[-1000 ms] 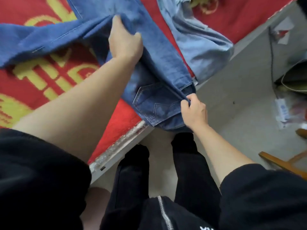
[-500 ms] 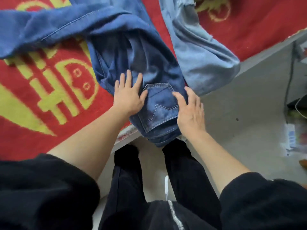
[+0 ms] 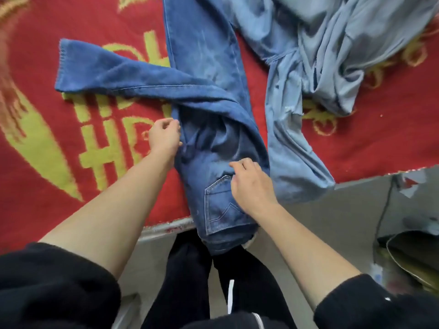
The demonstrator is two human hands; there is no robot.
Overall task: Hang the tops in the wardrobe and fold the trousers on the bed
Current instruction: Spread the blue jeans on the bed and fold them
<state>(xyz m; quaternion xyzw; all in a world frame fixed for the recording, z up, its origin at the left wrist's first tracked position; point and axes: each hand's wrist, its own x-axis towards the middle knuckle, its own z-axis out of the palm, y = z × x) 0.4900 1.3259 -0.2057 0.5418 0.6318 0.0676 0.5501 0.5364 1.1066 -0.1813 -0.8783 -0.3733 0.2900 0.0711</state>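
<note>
Two hands have left their flat press on the jeans (image 3: 209,129), which lie on the bed (image 3: 47,176), waist hanging over its near edge. Right grip (image 3: 251,186) pinches cloth above the back pocket (image 3: 222,205); left grip (image 3: 165,136) nips the seam, so smoothing gives way to folding. Beyond the left grip, one leg crosses sideways. Pale garments (image 3: 332,55) lie beyond the right. No brand reads; the blanket's yellow character is unclear.

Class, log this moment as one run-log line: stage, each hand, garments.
stage: folding dark jeans on bed | left hand: at left edge | right hand: above back pocket | light jeans: beside, unfolded
</note>
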